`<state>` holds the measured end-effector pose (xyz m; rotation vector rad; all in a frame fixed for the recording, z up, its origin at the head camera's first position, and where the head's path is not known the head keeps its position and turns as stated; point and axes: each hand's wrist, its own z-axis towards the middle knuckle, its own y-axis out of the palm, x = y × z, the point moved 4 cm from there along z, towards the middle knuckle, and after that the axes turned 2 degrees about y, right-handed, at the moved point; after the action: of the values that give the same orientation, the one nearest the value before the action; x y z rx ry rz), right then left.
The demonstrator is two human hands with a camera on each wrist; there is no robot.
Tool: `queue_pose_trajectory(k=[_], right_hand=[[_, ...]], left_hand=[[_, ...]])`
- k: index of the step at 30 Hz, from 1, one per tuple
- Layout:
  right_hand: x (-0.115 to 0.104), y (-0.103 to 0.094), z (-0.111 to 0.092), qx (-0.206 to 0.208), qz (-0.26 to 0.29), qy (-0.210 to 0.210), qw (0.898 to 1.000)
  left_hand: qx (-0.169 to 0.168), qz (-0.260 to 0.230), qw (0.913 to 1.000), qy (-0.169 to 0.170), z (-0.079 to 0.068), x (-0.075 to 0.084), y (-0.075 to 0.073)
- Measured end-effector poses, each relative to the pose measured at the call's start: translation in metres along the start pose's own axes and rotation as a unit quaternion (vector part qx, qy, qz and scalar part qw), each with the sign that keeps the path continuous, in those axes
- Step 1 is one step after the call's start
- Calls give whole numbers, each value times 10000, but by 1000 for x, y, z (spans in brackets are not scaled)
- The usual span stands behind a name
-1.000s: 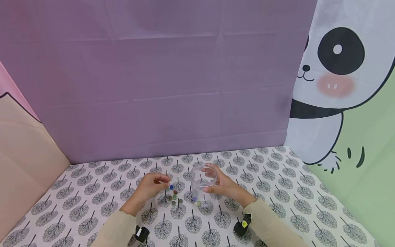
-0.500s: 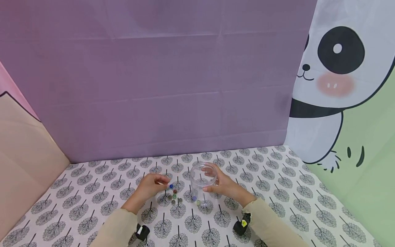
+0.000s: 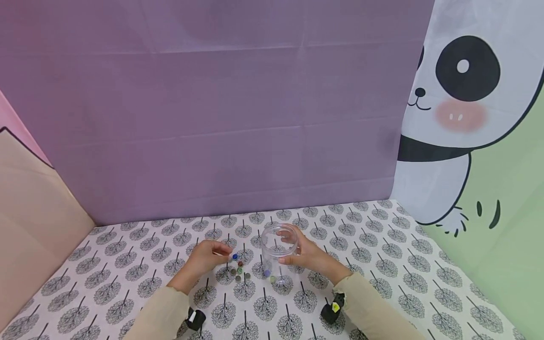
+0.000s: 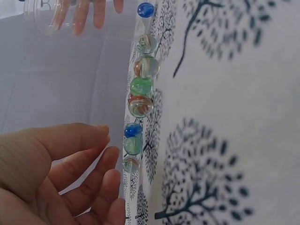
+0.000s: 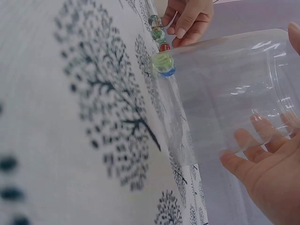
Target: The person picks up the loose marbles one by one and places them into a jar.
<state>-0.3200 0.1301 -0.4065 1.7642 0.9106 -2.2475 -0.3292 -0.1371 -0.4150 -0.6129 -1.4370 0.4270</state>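
Note:
A clear plastic jar (image 3: 272,260) stands upright on the table, and my right hand (image 3: 309,257) grips its right side with fingers and thumb around it. Low in the jar sit a bluish marble (image 3: 267,273) and a yellow-green marble (image 3: 272,279). My left hand (image 3: 208,259) is just left of a loose cluster of several glass marbles, its fingers loosely bent. A blue marble (image 4: 133,130) lies close by its fingertips; I see nothing held between them. Beside it in the cluster are a red marble (image 3: 240,264) and a green marble (image 4: 141,86).
The white tablecloth (image 3: 114,264) has a dark tree print. Behind the table hangs a purple cloth backdrop (image 3: 212,118). A panda-printed cloth (image 3: 437,184) borders the right side, and a beige panel (image 3: 38,212) the left.
Almost nothing differs. The view shifts very slightly; both hands, the jar and the marbles keep their places.

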Motion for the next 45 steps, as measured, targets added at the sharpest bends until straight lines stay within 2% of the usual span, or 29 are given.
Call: queue_pose_trajectory(k=[14, 21, 26, 41, 45], right_hand=[[-2, 1, 0, -22, -51, -20, 10000], [-3, 1, 0, 8, 0, 14, 10000], [0, 1, 1, -7, 46, 29, 10000], [0, 0, 1, -59, -97, -47, 9999], [0, 0, 1, -45, -76, -49, 9999]], left_hand=[[-168, 232, 9996, -61, -1, -1, -2], [-200, 357, 9992, 46, 2, -4, -2], [-225, 390, 9990, 8, 2, -4, -1], [-227, 436, 9985, 222, 3, -2, 3], [-212, 395, 9989, 158, 5, -4, 5]])
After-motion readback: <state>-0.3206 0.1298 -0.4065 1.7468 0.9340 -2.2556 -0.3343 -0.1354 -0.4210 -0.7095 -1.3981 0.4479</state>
